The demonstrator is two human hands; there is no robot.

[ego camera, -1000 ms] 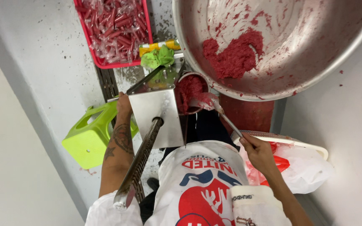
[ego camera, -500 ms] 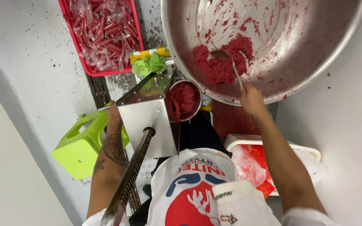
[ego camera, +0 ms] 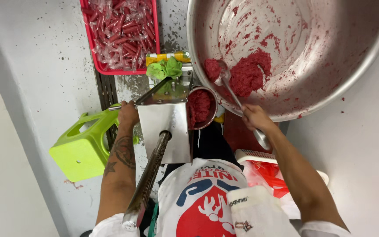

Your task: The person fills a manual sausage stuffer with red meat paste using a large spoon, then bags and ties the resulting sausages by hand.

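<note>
Right hand (ego camera: pixel 254 117) gripped spoon (ego camera: pixel 235 94), lifted since half-second earlier from red paste (ego camera: pixel 250 74) in steel bowl (ego camera: pixel 330 87), now loaded. Left hand (ego camera: pixel 128 113) stayed clasped on stuffer (ego camera: pixel 165 123) beside filled cylinder (ego camera: pixel 199 105).

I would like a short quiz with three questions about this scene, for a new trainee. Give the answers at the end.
1. True or false: the right hand holds a spoon with red paste on it.
2. What does the left hand grip? A) green stool B) lever of the metal press C) red tray
3. What fills the red tray?

Key: 1 true. 2 B. 3 Small red pieces wrapped in clear plastic.
</note>
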